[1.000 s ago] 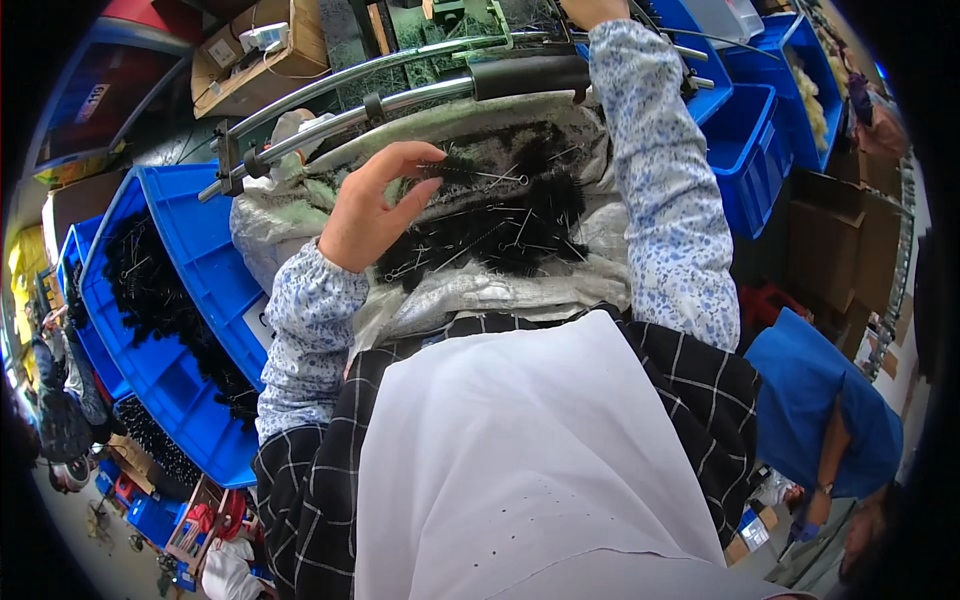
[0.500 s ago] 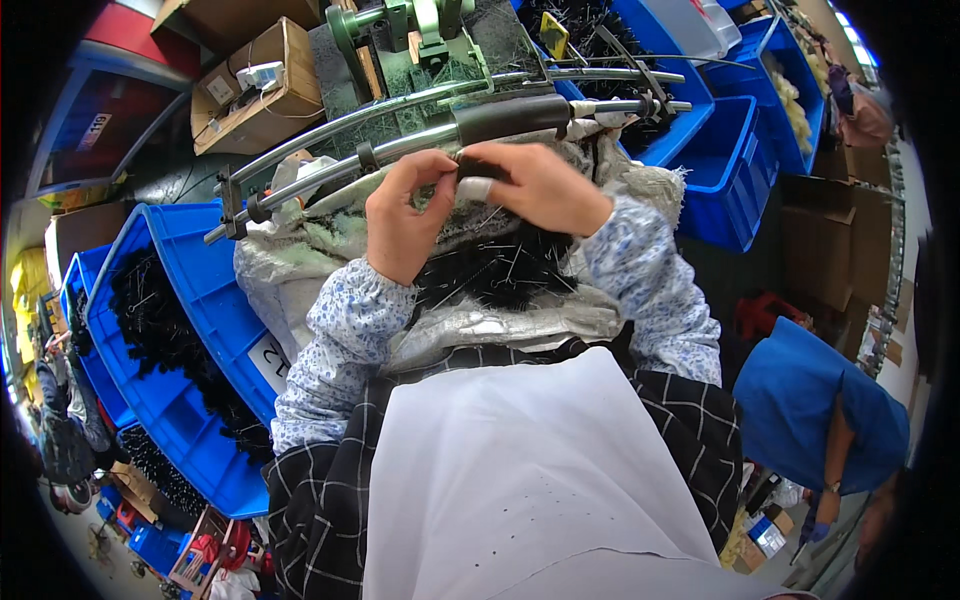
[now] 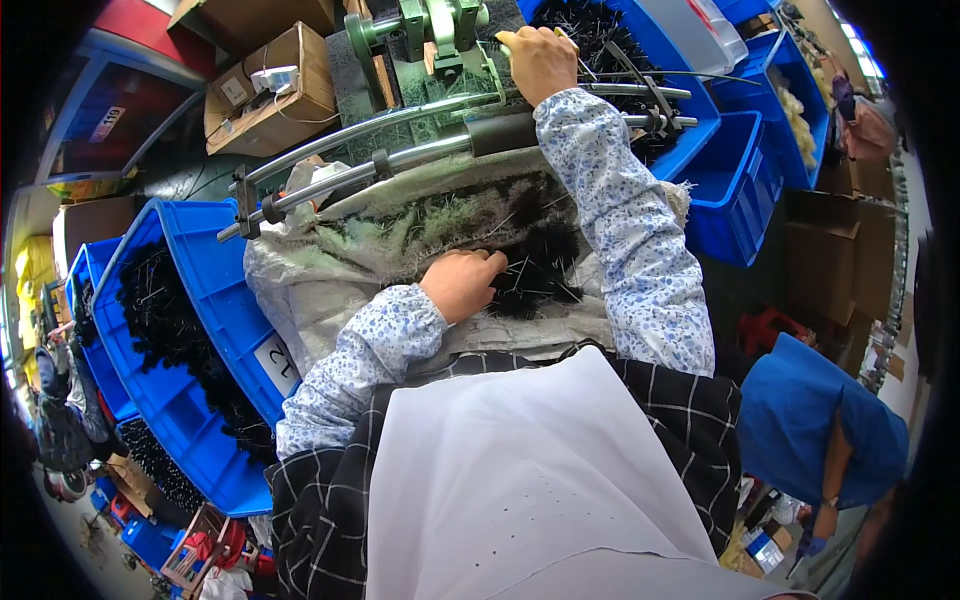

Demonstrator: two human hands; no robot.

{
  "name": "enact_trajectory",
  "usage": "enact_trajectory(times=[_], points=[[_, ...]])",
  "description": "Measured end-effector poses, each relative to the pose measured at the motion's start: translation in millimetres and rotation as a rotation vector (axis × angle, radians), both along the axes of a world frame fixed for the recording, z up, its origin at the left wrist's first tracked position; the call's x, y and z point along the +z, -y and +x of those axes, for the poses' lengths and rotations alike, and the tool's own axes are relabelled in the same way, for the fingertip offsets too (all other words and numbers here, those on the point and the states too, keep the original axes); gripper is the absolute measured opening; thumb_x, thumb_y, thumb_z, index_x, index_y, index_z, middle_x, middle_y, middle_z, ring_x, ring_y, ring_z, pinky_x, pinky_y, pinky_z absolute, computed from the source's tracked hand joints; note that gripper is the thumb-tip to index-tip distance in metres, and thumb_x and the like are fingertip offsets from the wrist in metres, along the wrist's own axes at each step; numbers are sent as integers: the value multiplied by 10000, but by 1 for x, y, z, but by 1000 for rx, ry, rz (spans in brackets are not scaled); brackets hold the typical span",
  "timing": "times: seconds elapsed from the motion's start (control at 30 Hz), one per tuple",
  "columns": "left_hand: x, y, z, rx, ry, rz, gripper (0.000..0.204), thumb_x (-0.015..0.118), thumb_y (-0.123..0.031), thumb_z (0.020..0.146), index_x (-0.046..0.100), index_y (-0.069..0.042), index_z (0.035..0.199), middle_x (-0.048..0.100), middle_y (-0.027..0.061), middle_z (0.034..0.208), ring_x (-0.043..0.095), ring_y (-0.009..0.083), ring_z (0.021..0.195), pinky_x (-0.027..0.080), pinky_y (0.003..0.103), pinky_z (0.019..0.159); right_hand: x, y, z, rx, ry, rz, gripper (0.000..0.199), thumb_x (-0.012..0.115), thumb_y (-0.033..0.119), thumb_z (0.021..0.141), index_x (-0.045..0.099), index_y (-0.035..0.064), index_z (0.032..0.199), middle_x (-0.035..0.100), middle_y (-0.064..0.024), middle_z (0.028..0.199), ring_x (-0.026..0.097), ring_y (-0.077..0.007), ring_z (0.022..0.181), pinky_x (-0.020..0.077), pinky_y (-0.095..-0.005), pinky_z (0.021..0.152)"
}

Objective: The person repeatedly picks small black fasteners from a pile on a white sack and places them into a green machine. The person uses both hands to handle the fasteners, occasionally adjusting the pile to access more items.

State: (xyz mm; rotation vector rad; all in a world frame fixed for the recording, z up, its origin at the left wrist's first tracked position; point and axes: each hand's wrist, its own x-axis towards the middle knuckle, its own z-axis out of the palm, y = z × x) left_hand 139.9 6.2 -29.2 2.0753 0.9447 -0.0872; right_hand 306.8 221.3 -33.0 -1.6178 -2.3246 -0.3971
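Black bristly pieces (image 3: 520,265) lie heaped on a grey woven sack (image 3: 330,290) spread across the person's lap, just below a pair of long metal bars (image 3: 420,135) that run from about 9 o'clock up toward 2 o'clock. The left hand (image 3: 462,283) rests knuckles-up on the near edge of that heap, fingers curled down into the black pieces; whether it has actually pinched any of them cannot be told, since the fingertips are buried. The right hand (image 3: 540,58) reaches far out to 12 o'clock, its flowered sleeve crossing over both bars, and sits closed at the base of a green metal machine (image 3: 430,30); what it grips there is hidden under the fingers. A blue plastic bin (image 3: 200,300) full of more black pieces stands at 9 o'clock, touching the sack's edge. Further blue bins (image 3: 740,180) stand at 2 o'clock, and a cardboard box (image 3: 270,95) sits at 11 o'clock. Another person in blue (image 3: 820,440) is at 4 o'clock
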Motion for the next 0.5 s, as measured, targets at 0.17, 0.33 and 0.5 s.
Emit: enact_trajectory(times=[0.17,0.33,0.5], points=[[17,-2,-13,137,206,82,296,626,-154,796,522,-57,1056,590,136,980,598,292,839,487,373,720,-13,-8,7,44,-59,25,229,557,142,831,669,206,1019,630,-16,844,578,-200,813,443,-376,798],[51,-15,-34,339,454,-17,272,627,-112,816,529,-40,1059,571,118,1008,617,250,798,501,319,719,-14,-17,9,28,-58,-34,238,545,175,851,667,261,1036,643,44,969,532,-182,894,391,-367,856],[57,-21,-47,427,548,10,291,674,-79,782,549,-39,1042,587,71,975,578,174,786,479,281,720,-16,-17,20,137,28,-101,246,545,187,853,661,284,1047,643,69,966,529,-165,883,390,-343,836]])
